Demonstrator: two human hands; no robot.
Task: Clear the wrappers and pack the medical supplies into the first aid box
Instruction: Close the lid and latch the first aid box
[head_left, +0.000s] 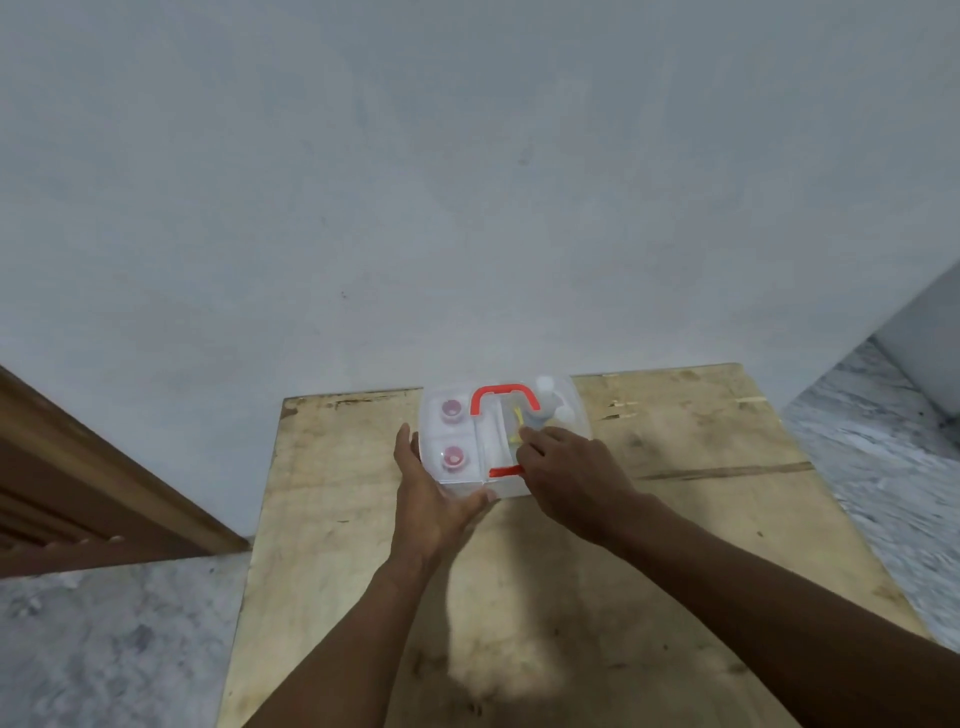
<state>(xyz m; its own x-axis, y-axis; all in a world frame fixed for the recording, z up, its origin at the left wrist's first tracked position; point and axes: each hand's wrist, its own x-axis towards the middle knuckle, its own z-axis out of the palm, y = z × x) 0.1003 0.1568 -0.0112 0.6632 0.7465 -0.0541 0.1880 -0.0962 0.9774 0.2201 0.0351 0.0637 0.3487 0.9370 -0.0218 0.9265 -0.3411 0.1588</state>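
Note:
A clear plastic first aid box (457, 431) with a red handle (503, 395) and a red front latch (504, 471) sits at the far edge of the table. My left hand (431, 499) cups its front left corner. My right hand (566, 467) rests on the right half of the lid, fingers bent near the latch. Through the plastic I see two pink-capped items (452, 434) on the left, something yellow (517, 423) in the middle and a white bottle (548, 397) at the back right. No wrappers are in view.
The box stands on a scuffed plywood table (519, 597) pushed against a pale wall (415, 208). Grey marbled floor (104, 649) lies on both sides. A brown wooden door frame (104, 493) is at the left.

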